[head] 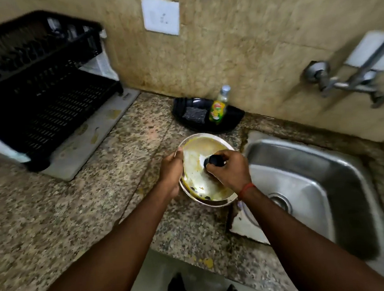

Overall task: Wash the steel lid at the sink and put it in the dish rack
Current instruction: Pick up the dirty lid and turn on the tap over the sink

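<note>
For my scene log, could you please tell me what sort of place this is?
Most likely a home kitchen: a steel sink set in a granite counter, a wall tap, and a black dish rack.

So the grip's on the round steel lid [194,152]: right hand [230,168] holds its black plastic knob [214,160], left hand [171,171] holds the rim's left side, all over the speckled granite counter [78,208]. Just right of the grip sits the rectangular steel sink [345,174], with the steel wall tap [340,84] behind it. Straight behind the grip, by the wall, a black plastic tray [235,115] holds a dark scrub pad [194,113] and, right of that, an upright green-labelled plastic soap bottle [218,110]. Well off left and behind, the black plastic dish rack [37,91] sits on a flat white board [91,140].
</note>
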